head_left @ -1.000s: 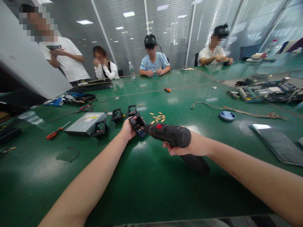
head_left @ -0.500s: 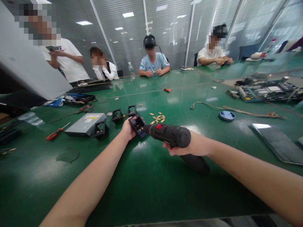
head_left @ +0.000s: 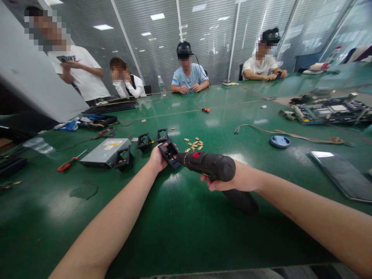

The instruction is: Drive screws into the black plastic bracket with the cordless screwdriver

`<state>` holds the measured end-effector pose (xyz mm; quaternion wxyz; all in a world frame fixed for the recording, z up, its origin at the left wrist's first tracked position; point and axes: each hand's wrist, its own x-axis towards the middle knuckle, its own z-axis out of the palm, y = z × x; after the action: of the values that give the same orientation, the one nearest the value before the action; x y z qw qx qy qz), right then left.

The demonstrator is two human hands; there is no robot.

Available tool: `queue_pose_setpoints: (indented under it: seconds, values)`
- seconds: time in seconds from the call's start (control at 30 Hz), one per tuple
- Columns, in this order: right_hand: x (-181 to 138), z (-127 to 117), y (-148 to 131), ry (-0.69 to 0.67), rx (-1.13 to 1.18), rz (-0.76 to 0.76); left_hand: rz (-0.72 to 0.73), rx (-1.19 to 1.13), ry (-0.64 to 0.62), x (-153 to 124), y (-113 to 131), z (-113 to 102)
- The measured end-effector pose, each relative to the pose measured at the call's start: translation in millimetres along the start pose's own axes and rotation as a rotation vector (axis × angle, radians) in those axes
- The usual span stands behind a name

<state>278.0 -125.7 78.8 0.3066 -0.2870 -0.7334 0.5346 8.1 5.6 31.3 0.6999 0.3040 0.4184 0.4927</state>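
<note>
My left hand is closed around a small black plastic housing with metal contacts inside, held just above the green table. My right hand grips a black electric screwdriver with a red switch. The tool's tip points left into the housing. Gold-coloured metal clips lie scattered just beyond the housing. Two similar black housings sit on the table behind my left hand.
A grey drive box with another black housing leaning on it lies to the left, near a red screwdriver. A blue round lid, a strap, a tablet and circuit boards are on the right. Several people sit or stand along the far side.
</note>
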Motion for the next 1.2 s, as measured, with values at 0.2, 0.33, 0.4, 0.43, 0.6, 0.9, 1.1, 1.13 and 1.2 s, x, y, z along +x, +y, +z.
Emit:
queue_pose_setpoints:
  seconds: [0.2, 0.33, 0.4, 0.43, 0.6, 0.9, 1.1, 1.13, 1.2]
  values:
    - [-0.4, -0.4, 4.2, -0.016, 0.001, 0.010, 0.010, -0.016, -0.013, -1.6, 0.3, 1.8]
    - [0.7, -0.7, 2.7, -0.016, -0.023, -0.003, 0.021, 0.006, -0.020, -2.7, 0.3, 2.2]
    - [1.4, -0.7, 1.9, -0.015, -0.030, -0.017, 0.027, 0.010, -0.019, -2.9, 0.1, 2.2]
    - [1.6, -0.7, 1.9, -0.013, -0.029, -0.021, 0.028, 0.009, -0.021, -2.8, 0.0, 2.2]
    - [0.5, -0.2, 3.6, -0.018, -0.022, -0.011, 0.025, 0.004, -0.026, -2.1, -0.9, 2.0]
    - [0.8, -0.5, -0.2, -0.017, -0.040, -0.033, 0.018, -0.007, -0.020, -3.5, -0.8, 3.2]
    - [1.2, -0.2, -2.1, -0.011, -0.051, -0.031, 0.009, -0.015, -0.011, -2.9, 0.1, 2.9]
    - [1.1, -0.2, -2.3, -0.012, -0.046, -0.032, 0.011, -0.016, -0.009, -2.7, 0.0, 2.9]
    - [0.8, -0.1, -2.8, -0.011, -0.034, -0.035, 0.019, -0.017, -0.009, -2.3, -0.3, 2.9]
